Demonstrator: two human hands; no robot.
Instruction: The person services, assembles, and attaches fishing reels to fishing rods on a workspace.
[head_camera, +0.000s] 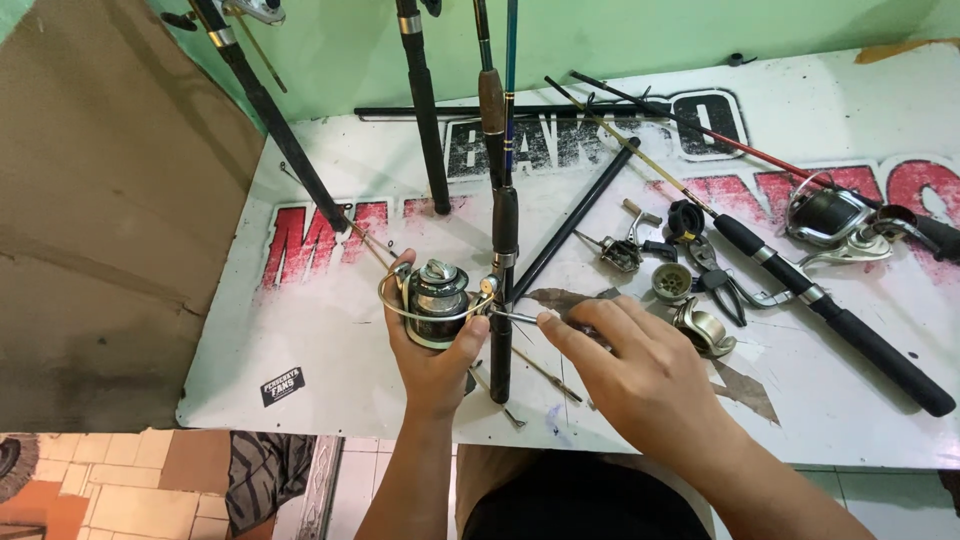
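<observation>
The left hand cups a spinning reel from below, its grip clamped around the dark, ribbed metal body, whose rounded silver cap faces up and whose thin wire bail curves across the front. The reel sits just above the bench's near edge, a little left of centre. At 3 o'clock from the reel, the right hand has its thumb and forefinger pinched together on a slim, shiny metal rod that juts from the reel's side. Just behind the rod, a black fishing rod with a brown cork-like section stands close to upright, its butt resting on the bench between the two hands. The bench is a smooth white printed board with large red and black lettering, scuffed in places. At 2 o'clock from the reel lie loose reel parts: a small silver handle assembly, a round pale spool and a curved champagne-coloured housing. Further out at 2 o'clock a second silver reel lies mounted on a foam-gripped black rod.
</observation>
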